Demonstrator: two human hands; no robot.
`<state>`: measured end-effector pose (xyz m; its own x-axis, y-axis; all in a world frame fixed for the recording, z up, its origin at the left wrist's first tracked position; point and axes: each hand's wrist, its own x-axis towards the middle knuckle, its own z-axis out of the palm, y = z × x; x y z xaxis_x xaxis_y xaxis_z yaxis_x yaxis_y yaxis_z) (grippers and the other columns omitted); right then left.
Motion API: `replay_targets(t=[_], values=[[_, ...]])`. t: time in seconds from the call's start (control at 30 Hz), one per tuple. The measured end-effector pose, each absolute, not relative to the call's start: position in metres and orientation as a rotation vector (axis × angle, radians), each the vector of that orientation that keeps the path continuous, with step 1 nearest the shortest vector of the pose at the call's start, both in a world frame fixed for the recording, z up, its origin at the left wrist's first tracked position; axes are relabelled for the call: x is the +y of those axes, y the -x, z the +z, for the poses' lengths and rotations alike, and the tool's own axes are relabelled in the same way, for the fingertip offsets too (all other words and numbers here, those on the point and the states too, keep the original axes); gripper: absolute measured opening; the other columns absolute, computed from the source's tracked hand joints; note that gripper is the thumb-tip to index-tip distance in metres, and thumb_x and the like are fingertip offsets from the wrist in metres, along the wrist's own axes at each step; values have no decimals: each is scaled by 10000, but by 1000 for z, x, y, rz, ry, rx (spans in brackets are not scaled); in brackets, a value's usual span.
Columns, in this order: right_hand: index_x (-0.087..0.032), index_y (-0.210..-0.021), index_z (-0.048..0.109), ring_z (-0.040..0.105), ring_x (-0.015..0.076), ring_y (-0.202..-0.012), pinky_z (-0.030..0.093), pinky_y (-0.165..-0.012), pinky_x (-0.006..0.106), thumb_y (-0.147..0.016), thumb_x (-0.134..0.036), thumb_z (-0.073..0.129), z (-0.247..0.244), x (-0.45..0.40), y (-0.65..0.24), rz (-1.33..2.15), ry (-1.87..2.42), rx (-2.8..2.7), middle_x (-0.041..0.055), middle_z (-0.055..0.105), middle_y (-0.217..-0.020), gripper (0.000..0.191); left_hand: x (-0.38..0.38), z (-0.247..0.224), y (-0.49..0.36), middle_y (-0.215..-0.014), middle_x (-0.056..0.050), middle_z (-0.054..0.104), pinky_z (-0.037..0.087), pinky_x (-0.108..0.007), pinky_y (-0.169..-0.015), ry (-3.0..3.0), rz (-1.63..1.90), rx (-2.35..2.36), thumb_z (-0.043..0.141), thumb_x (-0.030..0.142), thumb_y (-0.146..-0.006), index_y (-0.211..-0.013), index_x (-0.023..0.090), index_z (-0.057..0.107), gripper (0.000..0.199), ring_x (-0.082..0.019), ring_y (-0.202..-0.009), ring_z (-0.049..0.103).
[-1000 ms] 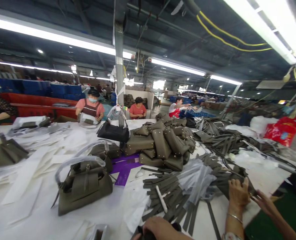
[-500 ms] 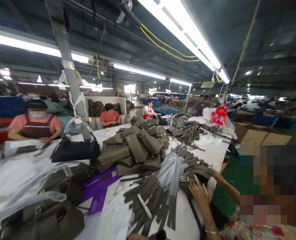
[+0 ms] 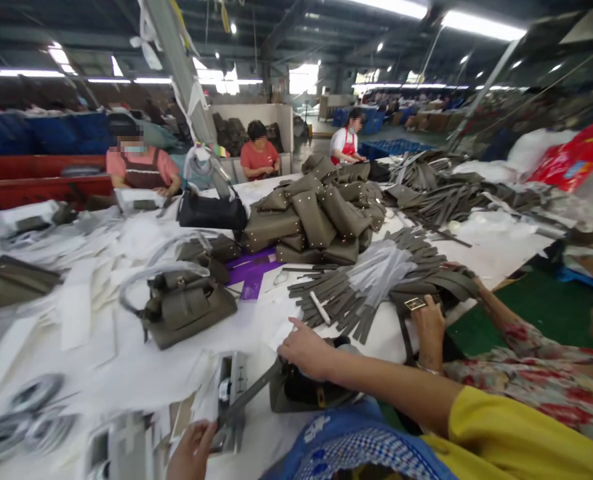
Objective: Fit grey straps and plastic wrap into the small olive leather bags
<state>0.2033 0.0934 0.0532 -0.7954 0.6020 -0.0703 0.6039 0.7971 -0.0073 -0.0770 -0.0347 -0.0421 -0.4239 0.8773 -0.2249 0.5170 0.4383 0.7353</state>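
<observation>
My left hand [image 3: 193,452] is closed on the lower end of a dark olive strap [image 3: 253,390] at the bottom of the view. Its other end runs up to my right hand [image 3: 307,351], whose fingers curl at the strap while the index finger points out to the left. Below my right hand stands an olive handbag [image 3: 292,399] close against my blue checked apron [image 3: 361,460], its top partly hidden by hand and forearm. A metal-edged box [image 3: 239,380] with small hardware lies under the strap.
Another olive handbag [image 3: 191,313] with a wrapped handle sits left of centre. Beyond are piled bag bodies [image 3: 316,217] and a fan of loose straps [image 3: 336,300]. At right, a co-worker's hand [image 3: 429,330] holds a buckled strap. Wire coils [image 3: 36,393] lie at front left.
The view has swung down and to the right shows less; my two hands, the strap and the near handbag now appear. The co-worker at right still handles the buckled strap.
</observation>
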Motion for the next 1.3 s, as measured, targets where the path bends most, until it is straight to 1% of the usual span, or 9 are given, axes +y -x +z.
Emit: replay_targets(t=[0.13,0.27,0.4,0.53,0.67,0.8,1.0,1.17,1.3], values=[[-167,-832,606,599,177,-776,130,-1112,517,-855,-110,473,62,83,-181,21,-886,3075,38,663,-763,146,9,-17,40,-1194,-122,612,388,-469,-1021,-1529,828,1924,498,487,-763,-1046,170,628,445,-299,-1162,527],[-165,-976,620,541,200,-1057,211,-1103,466,-875,-122,445,74,62,-190,-272,-962,3304,89,653,-1058,206,46,12,-12,-1206,-88,617,387,-370,-1024,-1601,781,1340,308,430,-907,-1161,190,589,448,-211,-1136,545],[-196,-1009,651,591,192,-957,435,-906,356,-896,-256,468,86,38,-235,-1108,-1258,3178,64,683,-1003,223,54,21,-24,-982,-66,677,452,-321,-875,-1571,713,1143,405,466,-880,-1029,172,638,403,-205,-936,598],[-168,-839,694,644,181,-704,504,-688,312,-887,-500,429,57,17,-265,-2089,-1700,2134,61,710,-758,427,57,19,-23,-772,-39,637,446,-280,-754,-1450,719,1054,451,482,-861,-885,138,622,384,-163,-750,567],[-177,-1108,606,661,213,-890,523,-791,369,-822,-547,535,17,15,-261,-2803,-1983,1142,125,660,-1113,472,59,23,-26,-719,-27,595,424,-267,-722,-1358,745,966,458,477,-864,-880,131,595,373,-146,-711,528],[-218,-1074,609,593,188,-1079,464,-946,339,-806,-407,636,22,41,-254,-3353,-2066,1064,72,608,-1222,329,54,31,-24,-695,-15,560,404,-258,-695,-1301,760,958,446,471,-875,-894,135,594,367,-138,-694,502],[-140,-911,648,664,191,-904,513,-887,340,-883,-414,518,69,114,-267,-3470,-2195,1109,94,717,-920,305,39,37,-31,-694,-19,559,408,-245,-651,-1251,691,907,445,468,-877,-790,133,580,371,-123,-655,503],[-197,-1049,594,567,188,-1129,435,-1008,369,-921,-478,394,89,123,-247,-3617,-2016,1278,87,628,-1196,367,30,35,-51,-737,-29,582,425,-248,-684,-1283,819,989,468,450,-871,-803,131,596,350,-132,-701,527],[-183,-1121,572,572,224,-1122,415,-1019,424,-848,-453,561,85,78,-218,-3222,-1860,1525,111,646,-1160,384,26,32,-57,-780,-32,605,433,-258,-714,-1244,939,1090,485,430,-867,-894,132,615,326,-139,-730,537]])
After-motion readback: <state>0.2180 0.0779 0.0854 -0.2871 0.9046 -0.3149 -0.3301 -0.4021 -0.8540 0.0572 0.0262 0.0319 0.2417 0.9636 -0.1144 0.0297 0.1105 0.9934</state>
